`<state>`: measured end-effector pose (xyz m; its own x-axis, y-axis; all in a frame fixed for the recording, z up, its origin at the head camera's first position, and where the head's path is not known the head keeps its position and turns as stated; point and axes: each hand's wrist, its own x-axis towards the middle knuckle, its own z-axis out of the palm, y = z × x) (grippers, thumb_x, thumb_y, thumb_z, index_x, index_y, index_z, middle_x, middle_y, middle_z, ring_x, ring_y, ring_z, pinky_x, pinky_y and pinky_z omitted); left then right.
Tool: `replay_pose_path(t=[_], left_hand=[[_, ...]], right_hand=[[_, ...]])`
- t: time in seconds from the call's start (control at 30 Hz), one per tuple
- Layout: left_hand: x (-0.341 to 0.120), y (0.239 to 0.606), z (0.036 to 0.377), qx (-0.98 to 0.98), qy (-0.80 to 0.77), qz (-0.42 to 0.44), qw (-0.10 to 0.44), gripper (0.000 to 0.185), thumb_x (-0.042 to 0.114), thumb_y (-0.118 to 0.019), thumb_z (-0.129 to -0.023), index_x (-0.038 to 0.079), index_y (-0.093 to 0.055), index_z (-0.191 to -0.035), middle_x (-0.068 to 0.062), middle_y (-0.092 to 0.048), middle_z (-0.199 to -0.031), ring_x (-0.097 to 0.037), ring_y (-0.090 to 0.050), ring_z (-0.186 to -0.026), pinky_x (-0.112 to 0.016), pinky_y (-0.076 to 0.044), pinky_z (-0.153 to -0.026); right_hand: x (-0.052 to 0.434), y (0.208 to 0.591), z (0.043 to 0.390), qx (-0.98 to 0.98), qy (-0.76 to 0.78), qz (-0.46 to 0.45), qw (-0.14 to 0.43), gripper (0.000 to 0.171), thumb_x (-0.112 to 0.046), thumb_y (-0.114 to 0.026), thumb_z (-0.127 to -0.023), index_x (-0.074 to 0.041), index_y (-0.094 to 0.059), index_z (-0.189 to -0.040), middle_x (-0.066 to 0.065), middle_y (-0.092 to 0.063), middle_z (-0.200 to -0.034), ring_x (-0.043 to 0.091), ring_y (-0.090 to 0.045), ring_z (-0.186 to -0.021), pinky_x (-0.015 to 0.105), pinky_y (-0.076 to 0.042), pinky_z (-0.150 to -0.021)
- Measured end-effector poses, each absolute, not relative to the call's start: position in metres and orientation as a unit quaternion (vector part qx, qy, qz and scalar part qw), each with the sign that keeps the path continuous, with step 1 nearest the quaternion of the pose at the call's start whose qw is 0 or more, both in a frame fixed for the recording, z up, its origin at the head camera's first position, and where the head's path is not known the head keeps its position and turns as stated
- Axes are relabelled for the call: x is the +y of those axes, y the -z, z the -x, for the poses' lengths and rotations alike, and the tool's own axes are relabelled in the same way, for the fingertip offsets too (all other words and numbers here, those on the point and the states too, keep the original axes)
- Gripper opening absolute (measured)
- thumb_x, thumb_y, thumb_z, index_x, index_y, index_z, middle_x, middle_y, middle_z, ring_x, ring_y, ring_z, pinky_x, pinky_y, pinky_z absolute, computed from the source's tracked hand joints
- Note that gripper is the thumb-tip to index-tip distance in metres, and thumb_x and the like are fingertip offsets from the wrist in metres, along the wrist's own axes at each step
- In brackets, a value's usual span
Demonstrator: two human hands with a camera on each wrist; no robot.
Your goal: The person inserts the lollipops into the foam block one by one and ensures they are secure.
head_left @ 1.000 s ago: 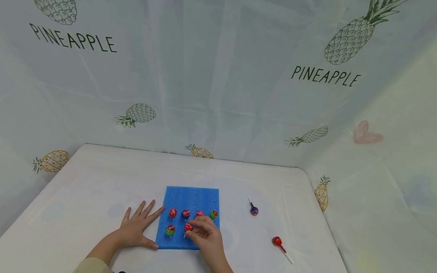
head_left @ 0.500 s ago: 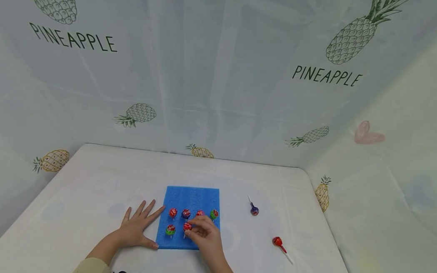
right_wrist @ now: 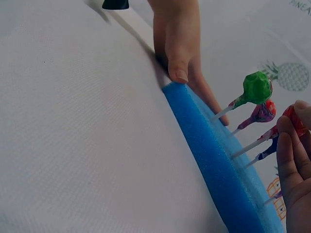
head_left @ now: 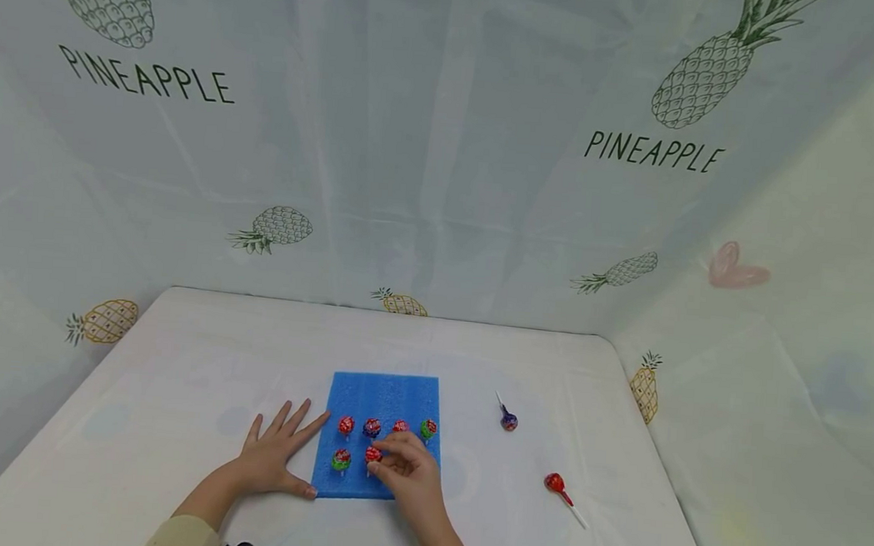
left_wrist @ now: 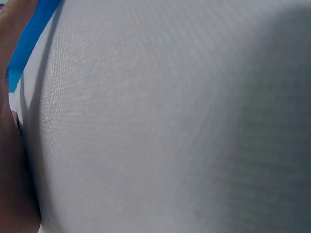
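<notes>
**Lollipop being set into foam block, second row**

The right hand (head_left: 407, 470) pinches a red lollipop (head_left: 374, 454) by its head, with the stick standing in the blue foam block (head_left: 384, 395). In the right wrist view the fingertips (right_wrist: 286, 145) are closed about the red wrapper and the white stick runs down into the foam top. The left hand (head_left: 273, 455) lies flat on the desk (head_left: 174, 390), fingers spread and holding nothing, with its thumb pressed against the near-left edge of the block; the left wrist view shows only cloth and a sliver of blue.

Standing in the block: a far row of four, namely a red lollipop at far left (head_left: 346, 424), a purple lollipop in the row (head_left: 372, 427), a red one partly hidden by the right hand, and a green lollipop at the row's right end (head_left: 428, 428). The near row holds a green lollipop (head_left: 340, 459) and the one in hand, just beside it.

Loose on the desk, well apart to the right: a purple lollipop lying flat (head_left: 507, 420) and a red lollipop lying flat (head_left: 555, 482).

Judgement: the step in hand is seating the sixth lollipop. Whether the stick is fully home cannot be told. The next move calls for a straight downward press, a clean release, and the left hand bracing the block.
</notes>
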<state>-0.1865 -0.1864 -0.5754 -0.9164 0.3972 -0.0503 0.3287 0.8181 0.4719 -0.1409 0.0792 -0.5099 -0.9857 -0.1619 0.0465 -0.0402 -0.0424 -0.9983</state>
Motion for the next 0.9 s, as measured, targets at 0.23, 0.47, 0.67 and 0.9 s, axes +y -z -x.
replay_pose_path(t=[0.23,0.47,0.67,0.9], left_hand=[[-0.185,0.570,0.184,0.947,-0.243,-0.198,0.065,0.117,0.077,-0.074,-0.055,0.029,-0.032,-0.153,-0.023,-0.020,-0.157,-0.052,-0.005,-0.142,-0.073,0.011,-0.102],[-0.185,0.572,0.183,0.948,-0.242,-0.193,0.070,0.117,0.078,-0.073,-0.055,0.035,-0.028,-0.154,-0.020,-0.018,-0.159,-0.050,-0.002,-0.143,-0.071,0.012,-0.103],[-0.187,0.576,0.185,0.945,-0.251,-0.199,0.064,0.116,0.076,-0.075,-0.056,0.032,-0.030,-0.153,-0.023,-0.018,-0.158,-0.052,-0.003,-0.142,-0.072,0.013,-0.102],[-0.185,0.570,0.184,0.950,-0.236,-0.190,0.079,0.117,0.078,-0.073,-0.056,0.032,-0.028,-0.154,-0.021,-0.016,-0.159,-0.050,-0.002,-0.143,-0.070,0.013,-0.104]], right_hand=[[0.079,0.514,0.140,0.692,0.716,0.084,0.036,0.025,0.006,-0.074,-0.081,0.012,-0.069,-0.105,0.015,-0.059,-0.106,0.009,-0.063,-0.080,0.017,-0.052,-0.070],[0.078,0.517,0.140,0.699,0.708,0.085,0.042,0.025,0.004,-0.074,-0.082,0.011,-0.069,-0.105,0.013,-0.059,-0.105,0.008,-0.062,-0.080,0.017,-0.051,-0.070],[0.077,0.520,0.140,0.703,0.704,0.089,0.039,0.024,0.003,-0.075,-0.083,0.010,-0.070,-0.105,0.010,-0.059,-0.104,0.009,-0.063,-0.081,0.019,-0.053,-0.072],[0.078,0.524,0.141,0.712,0.693,0.107,0.031,0.023,0.001,-0.074,-0.084,0.009,-0.070,-0.105,0.011,-0.060,-0.105,0.008,-0.063,-0.082,0.021,-0.054,-0.073]])
